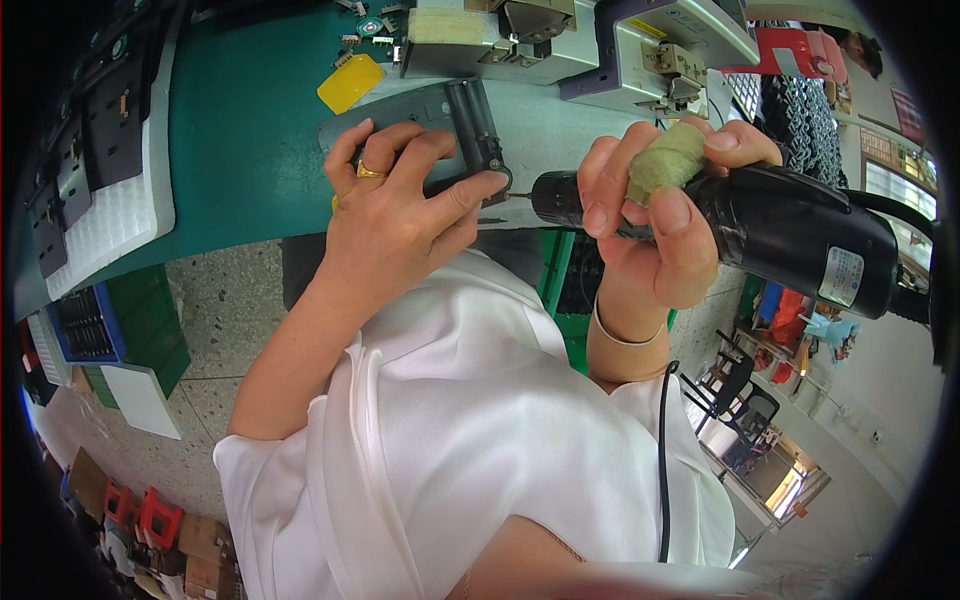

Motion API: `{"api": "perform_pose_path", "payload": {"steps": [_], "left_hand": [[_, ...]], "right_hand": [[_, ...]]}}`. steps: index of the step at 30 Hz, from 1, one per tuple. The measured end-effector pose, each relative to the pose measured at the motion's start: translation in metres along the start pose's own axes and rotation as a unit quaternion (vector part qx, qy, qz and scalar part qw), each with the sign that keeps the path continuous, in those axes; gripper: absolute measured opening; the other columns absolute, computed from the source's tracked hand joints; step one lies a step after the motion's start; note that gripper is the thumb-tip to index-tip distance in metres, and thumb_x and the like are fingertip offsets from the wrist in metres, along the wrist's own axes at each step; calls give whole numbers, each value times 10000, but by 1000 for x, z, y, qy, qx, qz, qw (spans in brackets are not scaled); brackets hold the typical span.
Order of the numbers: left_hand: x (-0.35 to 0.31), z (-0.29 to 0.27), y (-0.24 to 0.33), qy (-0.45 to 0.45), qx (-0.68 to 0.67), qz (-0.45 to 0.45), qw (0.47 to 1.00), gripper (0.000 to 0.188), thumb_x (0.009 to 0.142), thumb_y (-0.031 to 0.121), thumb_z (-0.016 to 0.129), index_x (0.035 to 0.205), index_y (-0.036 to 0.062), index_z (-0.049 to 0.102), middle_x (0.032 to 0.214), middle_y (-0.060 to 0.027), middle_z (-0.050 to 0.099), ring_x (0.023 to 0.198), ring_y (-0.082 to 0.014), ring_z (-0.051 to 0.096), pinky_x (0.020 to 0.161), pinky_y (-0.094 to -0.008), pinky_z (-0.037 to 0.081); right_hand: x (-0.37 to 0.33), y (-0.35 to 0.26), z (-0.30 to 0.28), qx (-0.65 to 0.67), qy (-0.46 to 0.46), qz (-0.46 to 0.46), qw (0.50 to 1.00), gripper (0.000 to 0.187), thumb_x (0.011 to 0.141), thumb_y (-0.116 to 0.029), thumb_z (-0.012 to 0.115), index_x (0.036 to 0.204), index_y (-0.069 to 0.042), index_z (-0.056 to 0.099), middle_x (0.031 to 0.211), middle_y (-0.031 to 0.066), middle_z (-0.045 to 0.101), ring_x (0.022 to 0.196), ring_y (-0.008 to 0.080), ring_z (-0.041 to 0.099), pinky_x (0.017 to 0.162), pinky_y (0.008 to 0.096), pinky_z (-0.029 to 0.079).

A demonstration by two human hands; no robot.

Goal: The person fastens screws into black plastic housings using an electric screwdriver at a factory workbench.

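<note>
My left hand (395, 195) grips a dark grey plastic casing (440, 105) at the bench's near edge. Its fingers curl over the casing's face, and the thumb presses by its right end. In my right hand (650, 215) is a black electric screwdriver (800, 235), held level and pointing left. The screwdriver's thin bit (520, 195) reaches the casing's right end, beside my left thumb; whether it sits in a screw cannot be made out. A green wrap (667, 160) shows among my right fingers.
Behind the casing lie a yellow piece (350, 84) and several small parts. Two metal-fronted machines (640, 60) stand at the back. More dark casings (115, 120) rest on a white padded sheet (125, 215) at left. A cable (890, 203) runs from the screwdriver.
</note>
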State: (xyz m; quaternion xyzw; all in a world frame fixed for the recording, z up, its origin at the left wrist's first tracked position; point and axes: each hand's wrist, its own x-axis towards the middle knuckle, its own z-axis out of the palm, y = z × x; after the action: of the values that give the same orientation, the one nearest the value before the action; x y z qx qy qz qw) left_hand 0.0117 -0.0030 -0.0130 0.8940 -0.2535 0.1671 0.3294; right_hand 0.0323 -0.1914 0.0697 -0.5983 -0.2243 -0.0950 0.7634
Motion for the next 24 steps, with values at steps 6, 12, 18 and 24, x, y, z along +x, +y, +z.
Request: {"api": "perform_pose_path", "payload": {"steps": [6, 12, 18, 24], "left_hand": [[-1, 3, -1, 9, -2, -1, 1000, 389, 624, 158, 768, 983, 307, 754, 1039, 7, 588, 1054, -195, 545, 1046, -438, 267], [-1, 3, -1, 10, -2, -3, 1000, 366, 618, 168, 761, 956, 309, 751, 1033, 13, 587, 1051, -180, 541, 1052, -436, 255], [0, -1, 0, -6, -7, -11, 1000, 419, 622, 149, 771, 1012, 302, 756, 1047, 4, 585, 1055, -206, 546, 1036, -432, 274], [2, -1, 0, -6, -15, -9, 1000, 388, 618, 176, 777, 986, 296, 749, 1051, 11, 585, 1065, -193, 541, 1044, -435, 256]], "right_hand": [[-2, 3, 3, -21, 21, 13, 999, 404, 878, -99, 631, 1234, -118, 442, 706, 65, 486, 532, 210, 544, 487, 347, 402], [-3, 4, 1, -17, 8, 16, 1000, 396, 893, -99, 639, 1234, -125, 439, 707, 67, 485, 532, 208, 545, 488, 343, 413], [-7, 4, 9, -30, -25, -3, 999, 331, 904, -85, 647, 1117, -149, 403, 703, 59, 488, 521, 206, 548, 485, 338, 422], [-16, 5, 21, -64, 32, 2, 997, 372, 887, -89, 682, 1061, -163, 361, 689, 48, 492, 513, 195, 546, 486, 336, 434]]}}
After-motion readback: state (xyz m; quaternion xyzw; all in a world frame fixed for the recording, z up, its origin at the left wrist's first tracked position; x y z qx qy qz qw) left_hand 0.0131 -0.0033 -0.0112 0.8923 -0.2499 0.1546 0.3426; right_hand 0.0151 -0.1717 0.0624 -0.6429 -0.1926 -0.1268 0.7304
